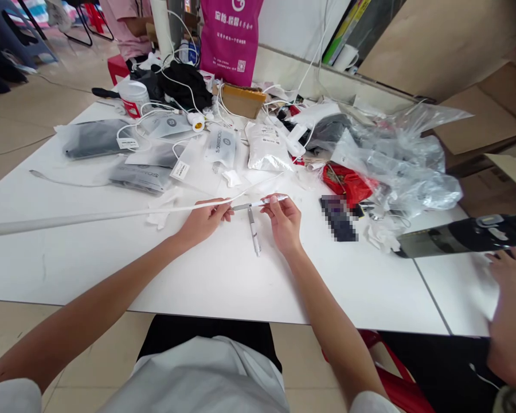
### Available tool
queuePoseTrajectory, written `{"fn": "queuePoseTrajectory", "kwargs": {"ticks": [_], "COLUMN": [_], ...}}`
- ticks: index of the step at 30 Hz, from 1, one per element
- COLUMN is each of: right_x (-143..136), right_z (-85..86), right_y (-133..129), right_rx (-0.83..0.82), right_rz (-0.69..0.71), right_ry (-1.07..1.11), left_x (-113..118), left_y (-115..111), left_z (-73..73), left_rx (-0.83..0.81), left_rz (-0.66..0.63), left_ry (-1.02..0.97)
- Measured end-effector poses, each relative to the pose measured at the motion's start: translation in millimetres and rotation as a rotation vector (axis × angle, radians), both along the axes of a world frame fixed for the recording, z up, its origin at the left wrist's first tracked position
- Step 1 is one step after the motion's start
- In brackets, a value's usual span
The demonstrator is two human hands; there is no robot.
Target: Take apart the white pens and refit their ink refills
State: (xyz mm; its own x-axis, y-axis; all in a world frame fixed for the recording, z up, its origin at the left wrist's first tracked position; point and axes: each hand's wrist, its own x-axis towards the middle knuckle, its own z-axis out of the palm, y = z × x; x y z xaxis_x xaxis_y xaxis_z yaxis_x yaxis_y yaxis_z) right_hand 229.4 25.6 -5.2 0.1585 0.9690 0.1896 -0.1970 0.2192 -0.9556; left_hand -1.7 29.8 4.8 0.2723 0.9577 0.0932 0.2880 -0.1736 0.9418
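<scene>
A slim grey-and-white pen (254, 204) is held level just above the white table (223, 269), one end in each hand. My left hand (204, 221) pinches its grey end. Thumb and fingers of my right hand (282, 222) close around the whiter end. Just below it a second pen (254, 234), silver and white, lies on the tabletop, pointing toward me. A white cable (155, 212) crosses the view in front of my left hand and partly covers its fingers.
Bagged dark items (98, 137), a white packet (267, 146) and tangled cables crowd the back. To the right are a red plastic bag (348, 183), clear plastic (404, 166), a blurred-out dark object (339, 219) and a dark transparent bottle (460, 235) beside another person's hand (513, 275).
</scene>
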Motion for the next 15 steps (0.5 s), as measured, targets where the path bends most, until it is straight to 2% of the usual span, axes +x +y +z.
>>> {"fn": "queuePoseTrajectory", "kwargs": {"ticks": [6,11,15], "right_x": [-1.9,-0.3,0.1], "right_z": [0.3,-2.6,-1.8], "right_y": [-2.4,-2.9,-3.5], "right_rx": [-0.017,-0.014,0.025], "right_rz": [0.004,0.008,0.020], "right_ry": [-0.070,-0.074,-0.055], "left_x": [-0.5,-1.2,1.9], "left_y": [-0.3,-2.4,-2.3], "left_z": [2.1,3.2,5.6], "left_rx": [0.110,-0.031,0.093], "left_rz": [-0.034,-0.003,-0.031], "left_ry": [0.061,0.060,0.012]}}
